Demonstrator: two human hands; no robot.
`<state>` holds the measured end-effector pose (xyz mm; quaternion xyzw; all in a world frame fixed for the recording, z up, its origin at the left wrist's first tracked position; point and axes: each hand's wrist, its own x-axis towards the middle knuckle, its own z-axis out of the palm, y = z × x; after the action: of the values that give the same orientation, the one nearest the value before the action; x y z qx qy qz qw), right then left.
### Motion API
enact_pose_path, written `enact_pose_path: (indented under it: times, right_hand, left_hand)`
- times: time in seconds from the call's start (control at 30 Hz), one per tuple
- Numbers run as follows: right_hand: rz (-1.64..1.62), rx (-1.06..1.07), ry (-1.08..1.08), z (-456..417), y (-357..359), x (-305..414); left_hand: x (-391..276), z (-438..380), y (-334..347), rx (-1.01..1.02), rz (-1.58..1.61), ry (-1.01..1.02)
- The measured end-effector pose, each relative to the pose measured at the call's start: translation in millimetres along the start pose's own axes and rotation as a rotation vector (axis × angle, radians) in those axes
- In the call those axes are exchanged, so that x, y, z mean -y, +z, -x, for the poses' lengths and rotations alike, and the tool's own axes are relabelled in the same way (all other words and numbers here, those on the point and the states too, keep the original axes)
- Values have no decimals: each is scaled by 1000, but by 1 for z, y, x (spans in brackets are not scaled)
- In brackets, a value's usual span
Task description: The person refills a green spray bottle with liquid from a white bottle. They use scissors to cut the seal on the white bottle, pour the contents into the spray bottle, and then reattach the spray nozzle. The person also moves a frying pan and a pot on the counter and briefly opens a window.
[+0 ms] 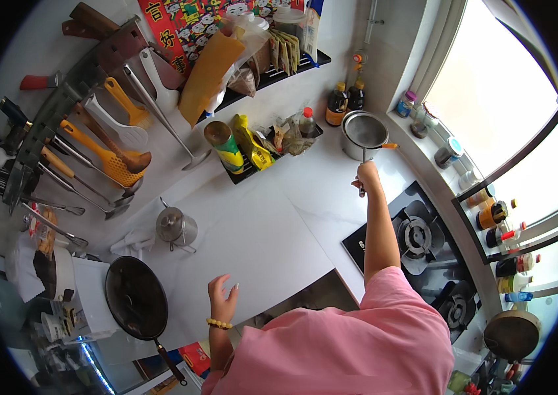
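Observation:
My right hand (368,177) reaches far across the counter with its fingers closed around the handle of a round metal strainer (367,129). The strainer rests on or just above a metal pot (352,149) in the back corner; whether they touch, I cannot tell. A short orange handle (390,145) sticks out at the pot's right. Over the counter's front edge hangs my left hand (223,298), fingers apart and holding nothing. Left of it lies a black frying pan (136,298) with its handle toward me. A small lidded metal pot (177,227) stands farther back.
A gas stove (416,237) lies right of my right forearm. Bottles and jars line the windowsill (449,150). Seasonings fill a black rack (247,173) against the wall. Utensils hang from a wall rail (57,111) at left. Two dark bottles (336,104) stand behind the strainer.

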<state>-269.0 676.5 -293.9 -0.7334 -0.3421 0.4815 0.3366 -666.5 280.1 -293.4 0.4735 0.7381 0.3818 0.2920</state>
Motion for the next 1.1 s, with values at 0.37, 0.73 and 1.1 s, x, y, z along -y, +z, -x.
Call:
enact_pose_path:
  times: [0.37, 0.73, 1.1]
  right_hand:
    - [182, 204, -60, 90, -42, -17]
    - [246, 278, -105, 212, -3, -63]
    - [305, 424, -137, 338, 86, -82]
  left_hand:
    - [-3, 0, 2, 31, 21, 93]
    - [20, 9, -39, 96, 19, 173]
    - [79, 35, -84, 110, 17, 156]
